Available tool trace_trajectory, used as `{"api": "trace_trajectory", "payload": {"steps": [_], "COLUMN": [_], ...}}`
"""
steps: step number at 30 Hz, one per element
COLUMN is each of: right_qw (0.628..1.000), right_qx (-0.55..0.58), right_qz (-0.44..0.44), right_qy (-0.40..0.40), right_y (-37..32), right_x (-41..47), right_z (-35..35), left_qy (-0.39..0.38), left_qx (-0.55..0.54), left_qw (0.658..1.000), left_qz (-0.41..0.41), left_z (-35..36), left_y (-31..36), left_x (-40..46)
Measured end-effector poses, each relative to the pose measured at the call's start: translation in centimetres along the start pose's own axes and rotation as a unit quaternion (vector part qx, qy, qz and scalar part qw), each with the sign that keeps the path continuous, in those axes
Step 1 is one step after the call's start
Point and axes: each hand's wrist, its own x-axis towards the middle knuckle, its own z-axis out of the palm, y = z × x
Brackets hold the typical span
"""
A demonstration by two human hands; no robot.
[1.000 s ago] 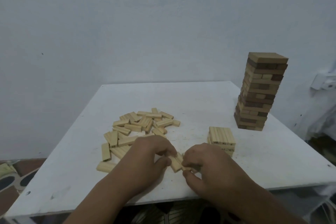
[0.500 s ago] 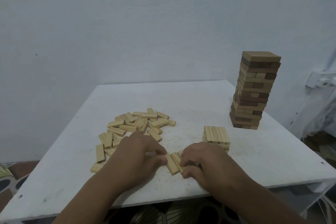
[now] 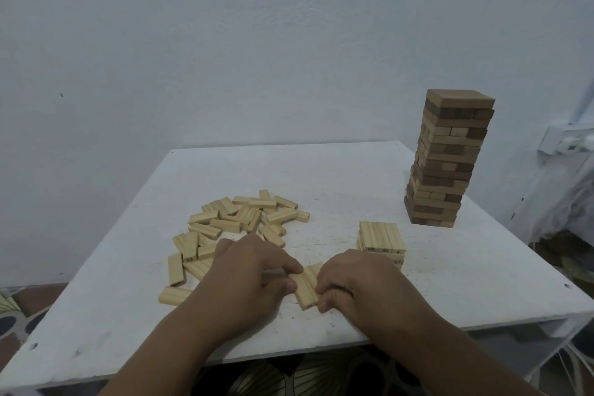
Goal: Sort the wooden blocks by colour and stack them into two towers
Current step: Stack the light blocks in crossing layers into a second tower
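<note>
Both hands work near the front edge of the white bench [image 3: 337, 170]. The left hand [image 3: 247, 270] and the right hand [image 3: 360, 283] close in from either side on a small row of pale blocks [image 3: 305, 288] lying flat on the bench; the left hand's curled fingers and thumb pinch the row's left side, and the right hand's curled fingers [image 3: 331, 291] pinch its right side. How many blocks the row holds is partly hidden by the right hand.

Left of and beyond the left hand lies the loose pile of pale blocks [image 3: 244, 219], spread flat and overlapping, with a few strays nearest the left edge, such as one pale block [image 3: 176, 268] lying alone and another [image 3: 173, 295] just nearer. The pile's near side touches the back of the left hand.

Just beyond the right hand stands the low stack of pale blocks [image 3: 381, 236], only a few layers high, its near face partly hidden by the knuckles. Printed numbers show on its block ends.

Far right, close to the bench's right edge, rises the tall tower of brown blocks [image 3: 450, 157], mixed dark and lighter brown, leaning slightly in this wide view. It stands well apart from the low stack.

Open bench lies across the far middle and far left, between pile and tower, and on the near left corner. A wall [image 3: 257, 58] closes the far side.
</note>
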Motion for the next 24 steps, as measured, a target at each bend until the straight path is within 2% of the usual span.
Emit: {"api": "trace_trajectory", "payload": {"steps": [4, 9, 15, 18, 24], "right_qw": [1.0, 0.996, 0.985, 0.981, 0.964], "right_qx": [0.003, -0.011, 0.069, 0.081, 0.126], "right_qz": [-0.007, 0.014, 0.031, 0.001, -0.061], "right_qy": [0.014, 0.087, 0.153, 0.179, 0.228], "right_y": [0.4, -0.6, -1.1, -0.9, 0.1], "right_x": [-0.1, -0.9, -1.1, -1.2, -1.7], "right_z": [0.3, 1.4, 2.4, 1.8, -1.7], "left_qy": [0.001, 0.003, -0.02, -0.023, 0.021], "left_qx": [-0.002, 0.01, -0.003, -0.043, -0.15], "left_qw": [1.0, 1.0, 1.0, 0.999, 0.987], "left_qz": [-0.001, -0.003, 0.002, 0.022, 0.053], "left_z": [0.0, 0.2, 0.1, -0.1, -0.7], "left_y": [0.0, -0.2, 0.2, 0.4, 2.4], "left_x": [0.0, 0.0, -0.2, -0.2, 0.9]}}
